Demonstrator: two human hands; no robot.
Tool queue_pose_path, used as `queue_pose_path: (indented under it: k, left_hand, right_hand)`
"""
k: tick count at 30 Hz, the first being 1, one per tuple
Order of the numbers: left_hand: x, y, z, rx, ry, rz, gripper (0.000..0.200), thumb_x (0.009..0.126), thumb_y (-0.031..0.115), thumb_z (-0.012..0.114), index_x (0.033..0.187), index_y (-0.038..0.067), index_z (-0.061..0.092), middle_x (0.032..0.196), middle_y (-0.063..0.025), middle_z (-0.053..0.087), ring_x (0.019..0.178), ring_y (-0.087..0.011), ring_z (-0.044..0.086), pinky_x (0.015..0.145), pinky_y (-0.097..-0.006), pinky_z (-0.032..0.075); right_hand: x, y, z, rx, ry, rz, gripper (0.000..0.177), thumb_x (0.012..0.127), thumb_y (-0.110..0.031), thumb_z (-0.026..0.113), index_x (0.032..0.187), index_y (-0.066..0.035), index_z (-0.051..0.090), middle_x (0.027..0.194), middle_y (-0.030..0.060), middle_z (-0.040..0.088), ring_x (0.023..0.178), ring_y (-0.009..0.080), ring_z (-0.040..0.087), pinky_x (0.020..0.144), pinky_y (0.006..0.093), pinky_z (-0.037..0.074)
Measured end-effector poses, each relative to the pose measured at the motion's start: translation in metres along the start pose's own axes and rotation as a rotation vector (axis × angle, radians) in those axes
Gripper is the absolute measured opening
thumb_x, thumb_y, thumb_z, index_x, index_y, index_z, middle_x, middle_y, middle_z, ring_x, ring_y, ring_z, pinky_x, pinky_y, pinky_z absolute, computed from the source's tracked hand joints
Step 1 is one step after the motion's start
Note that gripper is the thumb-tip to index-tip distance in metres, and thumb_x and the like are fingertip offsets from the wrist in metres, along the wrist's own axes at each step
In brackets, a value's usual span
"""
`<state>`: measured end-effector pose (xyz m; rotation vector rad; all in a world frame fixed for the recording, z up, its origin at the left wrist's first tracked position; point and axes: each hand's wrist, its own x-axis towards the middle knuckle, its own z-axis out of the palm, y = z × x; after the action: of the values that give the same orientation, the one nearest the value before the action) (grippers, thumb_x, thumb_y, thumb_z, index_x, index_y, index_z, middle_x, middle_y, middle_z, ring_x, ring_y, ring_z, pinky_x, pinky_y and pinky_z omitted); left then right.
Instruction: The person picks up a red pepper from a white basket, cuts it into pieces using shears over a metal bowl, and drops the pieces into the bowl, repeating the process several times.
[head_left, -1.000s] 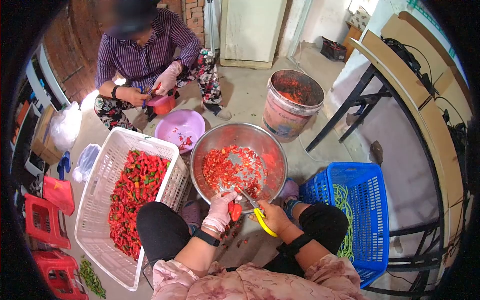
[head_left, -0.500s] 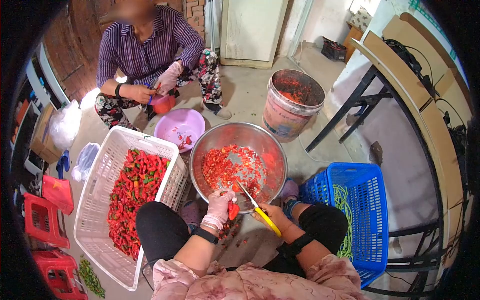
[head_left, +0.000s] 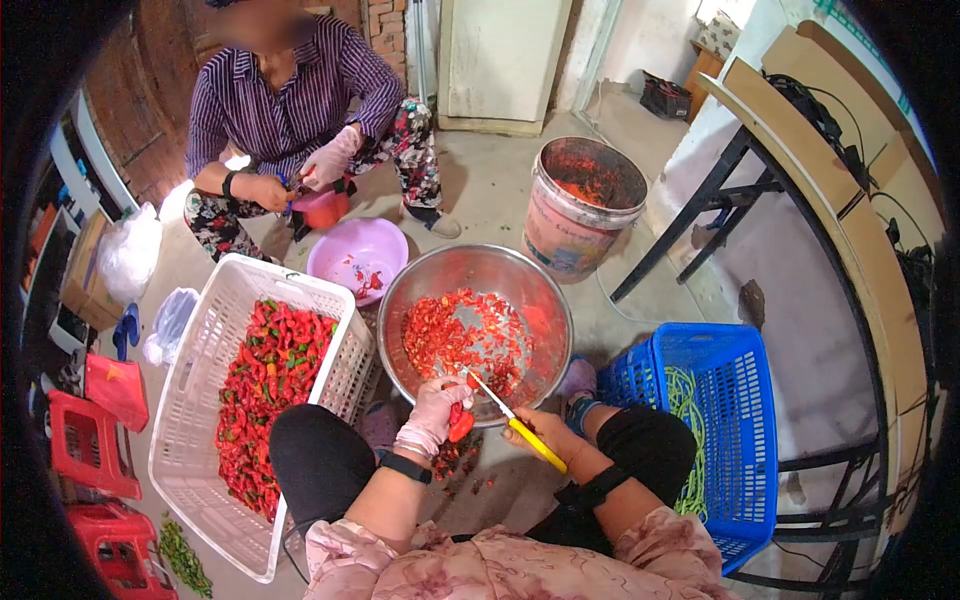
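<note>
One red pepper [head_left: 461, 427] is poking out below the left hand [head_left: 434, 408], near the 6 o'clock edge of the metal bowl [head_left: 547, 310]. This gloved hand is gripping the pepper, its fingers curling narrowly around it at the bowl's 7 o'clock. The bare right hand [head_left: 556, 433] is wrapping around the yellow handle of the scissors [head_left: 537, 447] at 5 o'clock. Their blades are pointing between 10 and 11 o'clock, the tip ending close to the left fingers; whether the blades are standing apart, I cannot tell.

Chopped bits [head_left: 440, 330] are covering much of the bowl's bottom. Scraps [head_left: 462, 462] are lying on the floor just outside its 6 o'clock edge.

Counting from the bowl, a white basket [head_left: 190, 440] is standing at 8 o'clock, holding a heap [head_left: 265, 385] of mostly red peppers. A purple basin [head_left: 370, 240] is sitting at 10, with red bits inside. A co-worker [head_left: 290, 110] is crouching at 11, wearing one visible glove. A red-smeared bucket [head_left: 568, 225] is standing at 1. At 4, a blue basket [head_left: 740, 410] is holding green strands [head_left: 685, 440].
</note>
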<state>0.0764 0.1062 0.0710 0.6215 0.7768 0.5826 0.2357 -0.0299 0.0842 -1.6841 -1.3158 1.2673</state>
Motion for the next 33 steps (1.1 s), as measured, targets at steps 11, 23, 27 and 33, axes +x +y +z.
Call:
queue_pose_path:
  k: [11, 23, 27, 33]
  left_hand:
    - [0.003, -0.001, 0.002, -0.058, 0.093, 0.034, 0.003, 0.076, 0.000, 0.057, 0.079, -0.001, 0.058, 0.064, -0.0053, 0.057, 0.055, -0.0128, 0.053, 0.052, -0.0233, 0.043]
    - [-0.009, -0.003, 0.019, 0.169, 0.082, 0.241, 0.002, 0.077, 0.001, 0.058, 0.079, 0.002, 0.059, 0.068, -0.0013, 0.057, 0.057, -0.0082, 0.050, 0.051, -0.0214, 0.041]
    - [-0.009, -0.004, 0.021, 0.155, 0.124, 0.231, 0.002, 0.076, 0.001, 0.057, 0.077, 0.002, 0.059, 0.067, -0.0013, 0.056, 0.056, -0.0078, 0.049, 0.051, -0.0212, 0.040]
    - [-0.006, -0.002, 0.018, 0.259, 0.267, 0.254, 0.003, 0.077, 0.004, 0.057, 0.075, 0.002, 0.059, 0.064, -0.0007, 0.055, 0.052, -0.0072, 0.048, 0.047, -0.0206, 0.038]
  right_hand:
    - [0.000, 0.002, -0.002, -0.094, 0.119, -0.037, 0.039, 0.080, -0.026, 0.061, 0.107, -0.001, 0.048, 0.083, 0.0072, 0.054, 0.073, 0.0129, 0.051, 0.067, 0.0276, 0.043]
    - [-0.010, -0.043, 0.001, -0.298, 0.188, -0.042, 0.047, 0.074, -0.040, 0.063, 0.102, -0.004, 0.049, 0.087, 0.0211, 0.058, 0.082, 0.0361, 0.057, 0.068, 0.0407, 0.044]
    - [-0.009, -0.037, 0.001, -0.334, 0.172, 0.013, 0.046, 0.074, -0.041, 0.063, 0.100, -0.006, 0.050, 0.082, 0.0187, 0.059, 0.079, 0.0339, 0.058, 0.065, 0.0400, 0.045]
    - [-0.002, -0.023, 0.000, -0.295, 0.169, -0.017, 0.050, 0.075, -0.036, 0.064, 0.107, -0.001, 0.048, 0.080, 0.0200, 0.059, 0.078, 0.0325, 0.060, 0.068, 0.0364, 0.046]
